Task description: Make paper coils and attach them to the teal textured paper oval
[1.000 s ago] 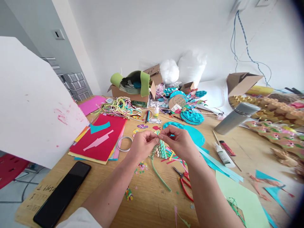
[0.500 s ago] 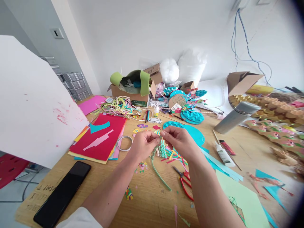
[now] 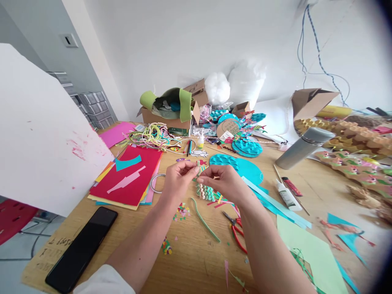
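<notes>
My left hand [image 3: 179, 178] and my right hand [image 3: 222, 180] meet above the middle of the wooden table [image 3: 196, 261]. Together they pinch a small piece of coloured paper [image 3: 199, 166] between fingertips. Just below the hands lies a small craft piece of rolled teal and cream paper scales [image 3: 206, 191]. A green paper strip [image 3: 204, 220] curves away from it toward me. Red-handled scissors [image 3: 237, 232] lie under my right forearm.
A black phone [image 3: 81, 249] lies at the near left edge. A stack of coloured paper [image 3: 128, 181] and a tape ring [image 3: 157, 183] sit left of the hands. A large white board [image 3: 39, 130] leans at left. Glue bottle [image 3: 285, 195], grey flask [image 3: 303, 148], teal discs [image 3: 241, 165] and boxes crowd the back and right.
Both hands have lifted slightly and shifted left, still holding the small paper piece; the view has tilted a little downward.
</notes>
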{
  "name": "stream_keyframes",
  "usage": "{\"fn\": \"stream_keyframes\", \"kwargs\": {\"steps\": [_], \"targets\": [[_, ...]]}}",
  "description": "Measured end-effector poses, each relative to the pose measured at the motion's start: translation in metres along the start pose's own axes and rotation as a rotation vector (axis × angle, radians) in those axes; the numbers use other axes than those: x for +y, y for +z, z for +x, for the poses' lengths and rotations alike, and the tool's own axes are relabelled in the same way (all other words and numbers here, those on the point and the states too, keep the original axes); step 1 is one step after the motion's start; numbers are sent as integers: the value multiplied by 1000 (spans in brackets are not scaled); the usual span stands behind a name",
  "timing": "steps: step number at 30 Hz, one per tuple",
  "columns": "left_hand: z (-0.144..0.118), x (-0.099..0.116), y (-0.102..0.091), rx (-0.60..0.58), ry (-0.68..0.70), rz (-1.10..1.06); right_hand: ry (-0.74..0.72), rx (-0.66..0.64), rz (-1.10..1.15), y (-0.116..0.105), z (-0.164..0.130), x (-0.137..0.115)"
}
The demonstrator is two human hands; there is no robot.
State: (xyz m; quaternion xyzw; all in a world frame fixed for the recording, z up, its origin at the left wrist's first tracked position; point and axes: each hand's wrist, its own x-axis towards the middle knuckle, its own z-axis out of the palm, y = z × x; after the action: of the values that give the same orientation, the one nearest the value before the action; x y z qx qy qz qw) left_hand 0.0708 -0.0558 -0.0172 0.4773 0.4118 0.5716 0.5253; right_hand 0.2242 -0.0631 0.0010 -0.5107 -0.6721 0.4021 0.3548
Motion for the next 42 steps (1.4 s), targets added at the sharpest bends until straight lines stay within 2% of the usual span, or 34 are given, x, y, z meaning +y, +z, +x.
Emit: {"fn": "stream_keyframes", "kwargs": {"steps": [6,9,12,14,16,20,25,30,35,39,42], "targets": [[0,3,3,2,-23,-77,-58,56,-6,10,1,-1],[0,6,2,-25,-44,-89,19,101,-61,-4,1,2],[0,9,1,-29,-38,-62,180,123,-266,-26,5,18],[0,10,0,-33,-41,-41,322,73,-531,-37,11,35],[0,10,0,-42,-49,-33,414,32,-615,-41,18,53],[0,10,0,-62,-57,-39,502,-154,-588,-34,28,81],[1,10,-1,-63,-57,-41,557,-319,-541,-24,33,97],[2,10,-1,-60,-59,-28,571,-390,-578,-21,36,106],[1,10,-2,-65,-59,-13,566,-400,-654,-16,38,109],[1,11,-3,-69,-54,-17,568,-417,-728,-17,37,101],[1,11,-3,-72,-45,-29,536,-393,-842,-19,34,85]]}}
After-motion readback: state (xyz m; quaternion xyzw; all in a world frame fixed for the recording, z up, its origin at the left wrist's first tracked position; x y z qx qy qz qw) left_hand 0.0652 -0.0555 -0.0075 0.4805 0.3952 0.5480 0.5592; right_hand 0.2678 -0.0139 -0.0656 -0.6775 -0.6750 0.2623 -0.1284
